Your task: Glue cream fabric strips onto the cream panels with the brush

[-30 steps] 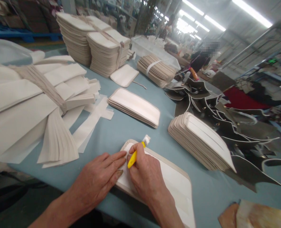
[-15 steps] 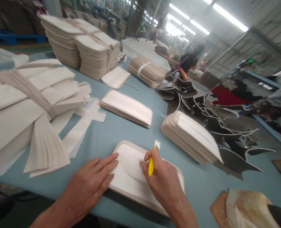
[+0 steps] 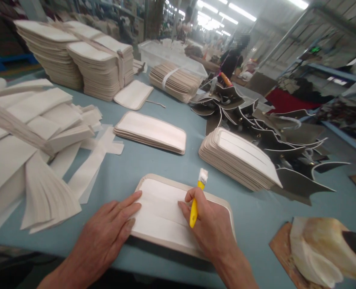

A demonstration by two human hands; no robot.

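A white rounded rectangular panel with a beige border (image 3: pixel 162 200) lies flat at the table's near edge. My left hand (image 3: pixel 106 228) rests on its left end with fingers stretched out and the fingertips on the white surface. In my right hand (image 3: pixel 209 220) is a small brush with a yellow handle (image 3: pixel 193 212), pinched between thumb and fingers. Its bristles (image 3: pixel 203 175) point up and away from me, coated with something white, beyond the panel's far edge. My right hand lies over the panel's right part and hides some of it.
Beyond the panel are a low stack of similar panels (image 3: pixel 150 130) and a taller stack (image 3: pixel 241 154) to its right. White strips (image 3: pixel 54 136) lie left, with tied stacks (image 3: pixel 96 72) behind. Dark curved pieces (image 3: pixel 274 140) lie right. A cloth-covered object (image 3: pixel 319 249) sits near right.
The view has shifted a little, so the background stacks appear further left. The brush has turned slightly, and more of its bristles and handle show. Both hands remain at the panel.
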